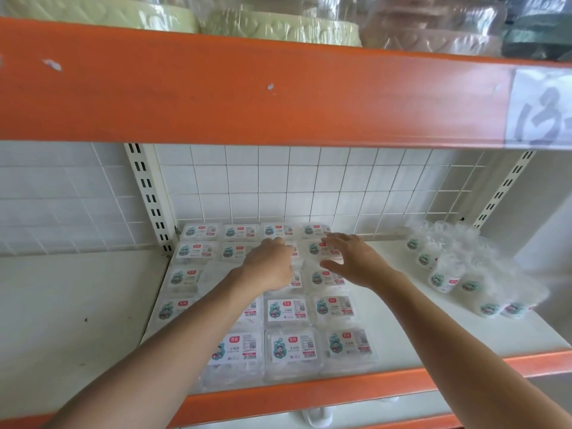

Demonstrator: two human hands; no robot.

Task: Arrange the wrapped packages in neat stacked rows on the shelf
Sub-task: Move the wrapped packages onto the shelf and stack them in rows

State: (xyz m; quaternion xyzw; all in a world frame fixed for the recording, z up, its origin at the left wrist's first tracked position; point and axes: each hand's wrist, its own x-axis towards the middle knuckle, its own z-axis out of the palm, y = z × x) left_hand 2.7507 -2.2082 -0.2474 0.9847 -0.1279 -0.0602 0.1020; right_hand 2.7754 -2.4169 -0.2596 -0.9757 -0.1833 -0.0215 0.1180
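Observation:
Clear wrapped packages with white labels [288, 311] lie flat in several rows on the white shelf [399, 332], filling its left part from the back grid to the front edge. My left hand [270, 266] rests knuckles up on a package in the middle rows, its fingers curled down onto the wrap; whether it grips the package is hidden. My right hand [349, 261] hovers just right of it, fingers spread over a package [322, 249] in the right column. Both forearms reach in from below.
A loose heap of round wrapped packs [458, 274] sits at the shelf's right. An orange beam [247, 91] of the upper shelf hangs overhead, with wrapped bowls [278, 23] on it. A white wire grid [309, 187] backs the shelf. An orange lip [340, 388] edges the front.

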